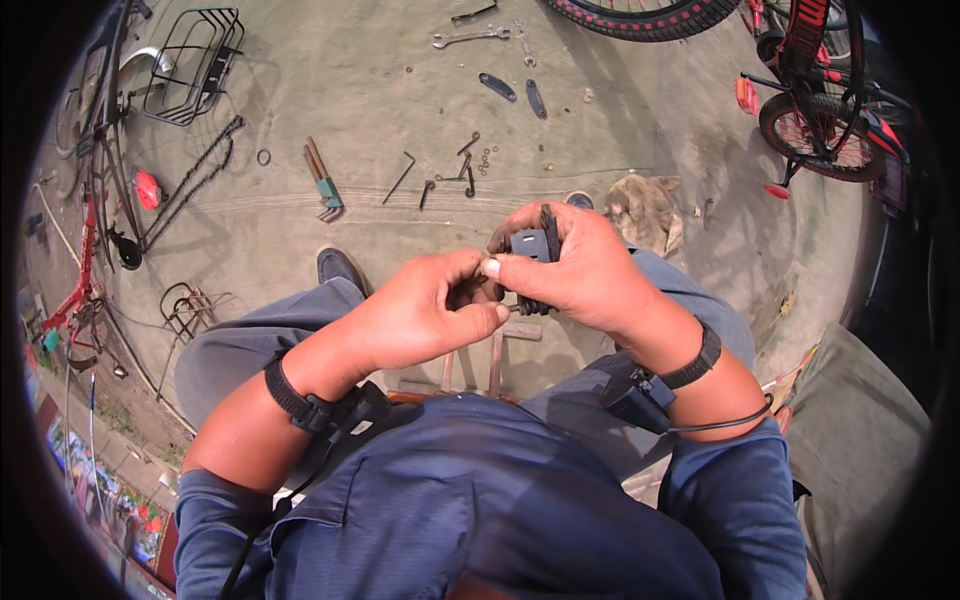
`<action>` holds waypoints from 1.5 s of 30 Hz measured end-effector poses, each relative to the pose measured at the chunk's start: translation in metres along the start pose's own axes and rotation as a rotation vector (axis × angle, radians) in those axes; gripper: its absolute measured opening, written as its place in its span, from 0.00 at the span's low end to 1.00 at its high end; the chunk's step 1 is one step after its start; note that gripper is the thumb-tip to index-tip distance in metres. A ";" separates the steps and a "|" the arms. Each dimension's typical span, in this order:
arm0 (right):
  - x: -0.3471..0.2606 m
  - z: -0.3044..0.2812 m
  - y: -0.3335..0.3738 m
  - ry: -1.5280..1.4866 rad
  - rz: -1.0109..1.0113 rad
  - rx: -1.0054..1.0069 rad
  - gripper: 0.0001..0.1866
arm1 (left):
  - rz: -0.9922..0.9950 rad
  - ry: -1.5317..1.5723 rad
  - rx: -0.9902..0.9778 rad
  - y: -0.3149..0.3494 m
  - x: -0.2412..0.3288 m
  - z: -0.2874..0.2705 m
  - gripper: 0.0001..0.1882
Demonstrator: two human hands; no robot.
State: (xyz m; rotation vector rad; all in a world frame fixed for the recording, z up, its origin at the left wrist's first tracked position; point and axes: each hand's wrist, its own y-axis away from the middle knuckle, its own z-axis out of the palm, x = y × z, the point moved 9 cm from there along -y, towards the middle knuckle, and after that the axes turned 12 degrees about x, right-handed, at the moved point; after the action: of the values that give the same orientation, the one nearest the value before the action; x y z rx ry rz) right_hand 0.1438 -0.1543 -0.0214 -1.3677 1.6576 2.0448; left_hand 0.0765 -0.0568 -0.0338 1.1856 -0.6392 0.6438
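Observation:
Above my lap, my right hand (575, 262) is wrapped round a black, blocky part (532, 246) with ridged lower edges and a small pale mark on its face. It could be plastic or rubber; its exact kind does not show. My left hand (432, 303) meets it from the left with curled fingers, thumb pointing right under the part. The fingertips of both hands come together at the part's left side. Whatever sits between the left fingertips is hidden. A short thin stub shows beside the left thumb.
On the ground ahead lie a hex key set (323, 182), a loose hex key (398, 178), several bolts, a spanner (470, 38) and a grey rag (643, 212). A hammer (497, 350) lies between my legs. Bicycles stand at the right, with a wheel (822, 138); a wire rack (196, 66) lies far left.

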 end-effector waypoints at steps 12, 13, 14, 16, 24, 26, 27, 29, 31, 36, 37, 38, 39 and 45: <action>-0.070 -0.096 0.007 -0.210 -0.105 0.456 0.20 | 0.047 -0.893 0.548 -0.175 -0.022 -0.218 0.15; -0.072 -0.102 0.004 -0.238 -0.117 0.468 0.21 | 0.123 -0.917 0.561 -0.194 -0.020 -0.228 0.15; -0.072 -0.106 0.002 -0.317 -0.133 0.474 0.22 | 0.136 -0.951 0.574 -0.207 -0.024 -0.238 0.15; -0.069 -0.120 -0.002 -0.351 -0.142 0.569 0.26 | 0.166 -1.014 0.602 -0.229 -0.028 -0.250 0.15; -0.056 -0.146 -0.037 -0.412 -0.026 0.618 0.29 | 0.111 -1.157 0.717 -0.297 -0.047 -0.259 0.12; -0.054 -0.151 -0.044 -0.388 0.007 0.637 0.30 | 0.129 -1.212 0.746 -0.307 -0.048 -0.258 0.12; -0.054 -0.153 -0.048 -0.389 0.020 0.635 0.31 | 0.142 -1.240 0.761 -0.313 -0.047 -0.258 0.12; -0.052 -0.156 -0.055 -0.395 0.033 0.639 0.31 | 0.120 -1.257 0.757 -0.322 -0.051 -0.260 0.13; -0.052 -0.158 -0.060 -0.418 0.035 0.643 0.31 | 0.106 -1.278 0.764 -0.328 -0.054 -0.262 0.13; -0.050 -0.164 -0.069 -0.421 0.062 0.636 0.30 | 0.085 -1.304 0.834 -0.338 -0.057 -0.267 0.09; -0.051 -0.164 -0.071 -0.446 0.066 0.617 0.29 | 0.091 -1.304 0.834 -0.340 -0.058 -0.268 0.09; -0.049 -0.165 -0.072 -0.430 0.085 0.620 0.29 | 0.097 -1.305 0.834 -0.341 -0.057 -0.270 0.10; -0.049 -0.164 -0.073 -0.434 0.098 0.613 0.29 | 0.103 -1.305 0.836 -0.342 -0.057 -0.272 0.10; -0.048 -0.164 -0.077 -0.473 0.110 0.630 0.30 | 0.062 -1.311 0.810 -0.344 -0.060 -0.272 0.11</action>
State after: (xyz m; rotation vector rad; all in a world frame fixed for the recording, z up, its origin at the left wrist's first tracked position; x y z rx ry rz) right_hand 0.3069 -0.2454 -0.0326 -0.5504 1.9205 1.5111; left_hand 0.3228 0.1131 -0.3605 2.3602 -1.5853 0.0498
